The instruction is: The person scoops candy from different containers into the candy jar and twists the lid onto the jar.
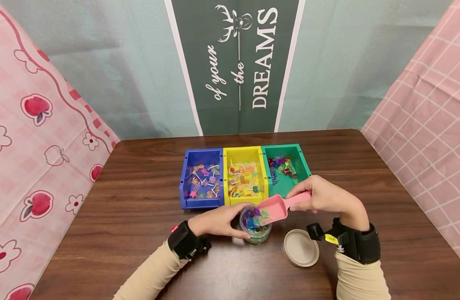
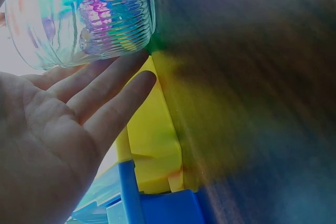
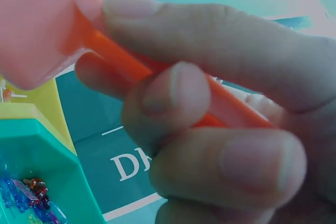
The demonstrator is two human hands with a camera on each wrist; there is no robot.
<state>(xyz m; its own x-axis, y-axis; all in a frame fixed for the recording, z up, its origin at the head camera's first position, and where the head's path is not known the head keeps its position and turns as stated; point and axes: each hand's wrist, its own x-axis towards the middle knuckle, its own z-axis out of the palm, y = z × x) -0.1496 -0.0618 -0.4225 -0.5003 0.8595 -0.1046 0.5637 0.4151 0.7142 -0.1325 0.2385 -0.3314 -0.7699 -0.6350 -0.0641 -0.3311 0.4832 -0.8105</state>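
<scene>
A clear ribbed jar (image 1: 255, 225) stands on the table, with colourful translucent charms inside. My left hand (image 1: 224, 221) holds it from the left, thumb at the near side and fingers behind; in the left wrist view the fingers lie along the ribbed wall of the jar (image 2: 113, 19). My right hand (image 1: 323, 196) grips the handle of a pink scoop (image 1: 275, 208), whose tilted mouth overlaps the jar's opening. Pale green pieces lie at the scoop's lip. The right wrist view shows thumb and fingers wrapped about the scoop's handle (image 3: 118, 56).
A round lid (image 1: 301, 248) lies right of the jar. Behind the jar, blue (image 1: 201, 203), yellow (image 1: 246, 200) and green (image 1: 286, 149) bins stand side by side. The blue and yellow ones hold small lollipop-like charms; the green one holds glossy coloured pieces.
</scene>
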